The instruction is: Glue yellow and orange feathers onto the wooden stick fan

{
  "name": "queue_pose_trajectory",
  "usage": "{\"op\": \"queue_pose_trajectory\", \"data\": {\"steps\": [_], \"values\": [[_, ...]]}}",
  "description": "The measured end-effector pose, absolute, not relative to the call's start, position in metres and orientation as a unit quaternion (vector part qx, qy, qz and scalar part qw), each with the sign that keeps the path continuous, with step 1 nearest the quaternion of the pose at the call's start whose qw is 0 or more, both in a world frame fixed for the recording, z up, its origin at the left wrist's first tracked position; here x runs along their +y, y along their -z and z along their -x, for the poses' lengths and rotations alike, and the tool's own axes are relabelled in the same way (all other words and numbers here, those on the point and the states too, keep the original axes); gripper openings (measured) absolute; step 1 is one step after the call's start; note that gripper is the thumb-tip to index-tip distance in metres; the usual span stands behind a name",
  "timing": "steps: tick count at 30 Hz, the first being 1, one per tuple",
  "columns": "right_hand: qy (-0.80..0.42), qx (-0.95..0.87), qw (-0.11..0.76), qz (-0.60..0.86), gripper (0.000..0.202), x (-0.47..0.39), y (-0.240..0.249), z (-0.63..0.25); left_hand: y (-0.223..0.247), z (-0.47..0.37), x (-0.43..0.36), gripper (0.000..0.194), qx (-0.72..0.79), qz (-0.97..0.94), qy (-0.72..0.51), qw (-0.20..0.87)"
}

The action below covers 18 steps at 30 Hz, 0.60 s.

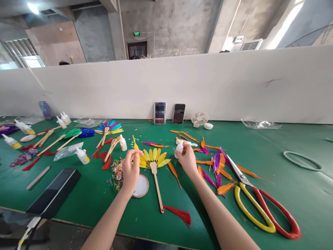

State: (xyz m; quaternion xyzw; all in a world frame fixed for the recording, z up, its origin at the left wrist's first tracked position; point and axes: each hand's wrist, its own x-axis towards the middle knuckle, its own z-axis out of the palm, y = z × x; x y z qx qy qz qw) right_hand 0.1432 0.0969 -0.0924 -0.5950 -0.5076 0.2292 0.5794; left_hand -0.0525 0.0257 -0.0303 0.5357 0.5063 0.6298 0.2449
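Between the hands (130, 168) (187, 159) lies a red-tasselled yellow feather fan (154, 168)

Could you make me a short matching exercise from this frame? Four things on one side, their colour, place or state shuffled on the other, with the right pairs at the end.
Things
1. Right hand
2. Yellow feather fan
3. Scissors
4. Small electric fan

Descriptions
A. One yellow handle, one red handle
B. White, standing near the white partition
C. Fingers around a white bottle
D. On the green table, with a red tassel at its handle end

Right pairs: 1-C, 2-D, 3-A, 4-B
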Motion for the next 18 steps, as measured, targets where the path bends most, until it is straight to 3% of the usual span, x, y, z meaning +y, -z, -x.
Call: {"op": "queue_pose_trajectory", "data": {"steps": [6, 9, 12, 15, 18], "values": [[-0.197, -0.52, 0.587, 0.589, 0.039, 0.093, 0.092, -0.143, 0.033, 0.049, 0.021, 0.013, 0.511, -0.61, -0.575, 0.188], [-0.102, -0.515, 0.615, 0.588, 0.048, 0.081, 0.076, -0.137, 0.031, 0.049, 0.021, 0.013, 0.507, -0.614, -0.576, 0.183], [-0.046, -0.585, 0.621, 0.519, 0.045, 0.066, 0.058, -0.122, 0.031, 0.048, 0.018, 0.015, 0.493, -0.638, -0.566, 0.172], [-0.095, -0.692, 0.57, 0.433, 0.045, 0.057, 0.051, -0.104, 0.034, 0.045, 0.013, 0.019, 0.46, -0.684, -0.538, 0.176], [-0.178, -0.756, 0.481, 0.407, 0.029, 0.052, 0.054, -0.095, 0.037, 0.043, 0.009, 0.023, 0.434, -0.717, -0.51, 0.191]]}}
